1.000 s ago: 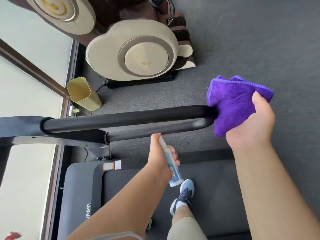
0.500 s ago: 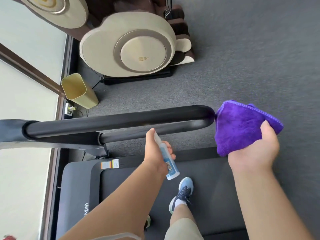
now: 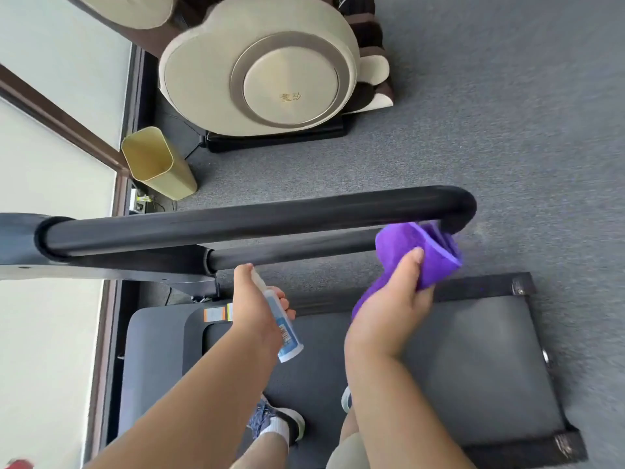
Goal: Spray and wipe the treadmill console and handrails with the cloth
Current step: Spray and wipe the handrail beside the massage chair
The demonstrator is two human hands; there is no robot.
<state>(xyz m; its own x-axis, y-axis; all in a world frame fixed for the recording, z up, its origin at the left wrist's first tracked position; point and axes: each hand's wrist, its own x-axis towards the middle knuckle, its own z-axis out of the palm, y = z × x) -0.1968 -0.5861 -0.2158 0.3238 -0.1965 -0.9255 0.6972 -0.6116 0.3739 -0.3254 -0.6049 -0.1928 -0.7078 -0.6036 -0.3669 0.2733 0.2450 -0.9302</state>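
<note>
Left hand (image 3: pixel 257 306) covering most of the spray bottle (image 3: pixel 285 336); cloth (image 3: pixel 422 255) hiding the lower handrail's (image 3: pixel 291 253) end; treadmill console lying out of frame

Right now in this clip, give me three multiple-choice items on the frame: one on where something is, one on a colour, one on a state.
1. Where is the cloth?
A. Wrapped round the lower bar near the handrail's curved end
B. Lying on the treadmill belt
C. Inside the yellow bin

2. What colour is the cloth?
A. Green
B. Purple
C. White

3. What is the left hand doing?
A. Hanging empty
B. Resting flat on the handrail
C. Gripping a spray bottle

Answers:
1. A: the right hand holds the cloth folded round the lower bar, just under the bend of the handrail.
2. B: the cloth is bright purple against the grey carpet.
3. C: the left hand has its fingers curled round the spray bottle, nozzle end up near the lower bar.
</note>
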